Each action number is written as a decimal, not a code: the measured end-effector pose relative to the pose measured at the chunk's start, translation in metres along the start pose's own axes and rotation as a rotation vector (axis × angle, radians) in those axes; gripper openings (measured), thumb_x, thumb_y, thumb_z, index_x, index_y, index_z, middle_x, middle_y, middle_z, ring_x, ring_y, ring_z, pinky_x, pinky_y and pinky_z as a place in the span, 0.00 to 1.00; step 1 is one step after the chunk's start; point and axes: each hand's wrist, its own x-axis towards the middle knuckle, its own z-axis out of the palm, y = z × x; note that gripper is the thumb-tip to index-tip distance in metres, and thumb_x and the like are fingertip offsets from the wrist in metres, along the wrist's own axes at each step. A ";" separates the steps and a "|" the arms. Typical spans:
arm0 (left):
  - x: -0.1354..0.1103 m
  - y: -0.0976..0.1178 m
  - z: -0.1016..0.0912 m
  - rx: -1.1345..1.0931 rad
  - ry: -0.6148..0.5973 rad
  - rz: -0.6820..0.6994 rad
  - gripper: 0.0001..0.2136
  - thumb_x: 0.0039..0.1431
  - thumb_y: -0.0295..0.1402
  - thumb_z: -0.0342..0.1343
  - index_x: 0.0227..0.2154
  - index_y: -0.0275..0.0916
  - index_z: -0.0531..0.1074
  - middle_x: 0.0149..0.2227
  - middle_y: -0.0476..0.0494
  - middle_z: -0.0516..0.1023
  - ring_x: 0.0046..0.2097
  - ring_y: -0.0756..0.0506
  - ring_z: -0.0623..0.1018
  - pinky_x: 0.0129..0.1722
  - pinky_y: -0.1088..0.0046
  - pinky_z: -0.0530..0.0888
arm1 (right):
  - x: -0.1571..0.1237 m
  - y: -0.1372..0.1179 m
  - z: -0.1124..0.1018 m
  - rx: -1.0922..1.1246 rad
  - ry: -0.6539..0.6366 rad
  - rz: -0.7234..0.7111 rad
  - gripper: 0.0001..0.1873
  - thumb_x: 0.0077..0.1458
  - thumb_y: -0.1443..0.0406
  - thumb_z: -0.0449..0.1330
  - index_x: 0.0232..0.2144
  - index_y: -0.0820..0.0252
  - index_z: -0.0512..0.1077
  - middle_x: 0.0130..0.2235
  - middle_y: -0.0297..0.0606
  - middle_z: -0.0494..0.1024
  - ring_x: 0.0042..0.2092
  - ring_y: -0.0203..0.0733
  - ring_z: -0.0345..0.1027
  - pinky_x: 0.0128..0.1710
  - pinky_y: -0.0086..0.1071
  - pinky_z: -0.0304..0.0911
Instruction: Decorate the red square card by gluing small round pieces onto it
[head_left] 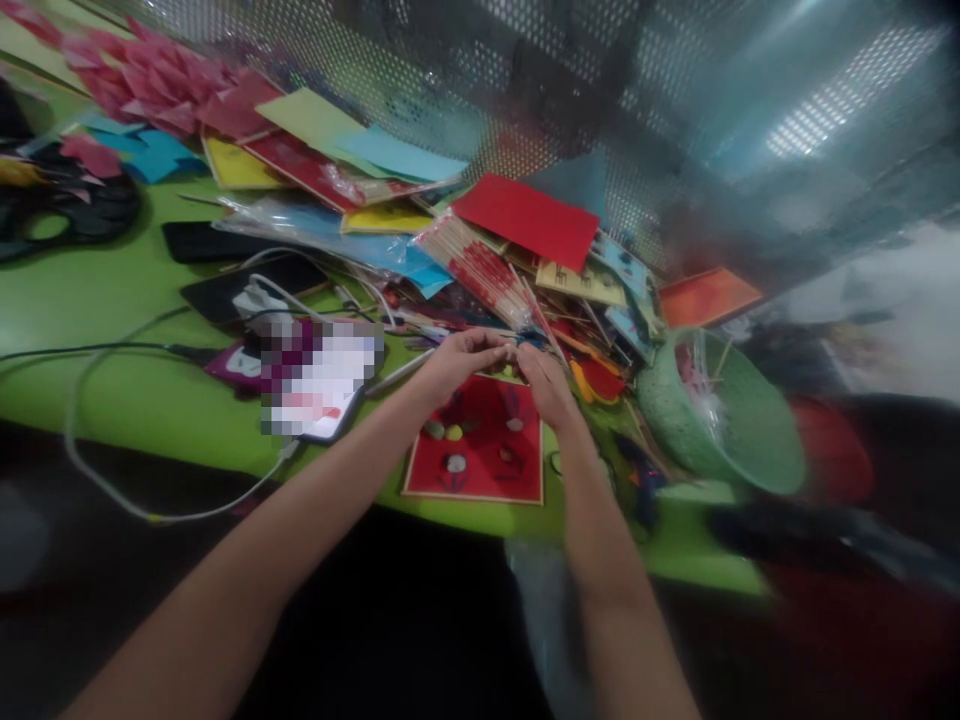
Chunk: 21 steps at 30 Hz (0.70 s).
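Note:
My left hand (471, 358) and my right hand (541, 378) meet above the top edge of a red square card (480, 475). The fingers of both are pinched together around something small and pale (511, 352), too blurred to name. Small round pieces and dark shapes are spread over the card, among them a white disc (455, 463) and a yellow disc (454, 433). The card lies on a green tabletop (375, 480), between my forearms.
A lit phone (326, 385) with a cable lies left of my forearm, by a purple power strip (238, 365). Coloured papers and a bundle of sticks (484, 265) pile up behind my hands. A green basket (739, 420) tilts at the right, near the table's edge.

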 end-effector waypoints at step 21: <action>-0.002 -0.002 0.005 -0.034 -0.030 0.027 0.14 0.53 0.40 0.67 0.37 0.38 0.74 0.32 0.50 0.78 0.33 0.51 0.76 0.36 0.75 0.74 | 0.002 0.002 0.007 0.032 0.032 0.009 0.22 0.65 0.47 0.47 0.28 0.55 0.63 0.28 0.33 0.67 0.31 0.39 0.60 0.34 0.35 0.57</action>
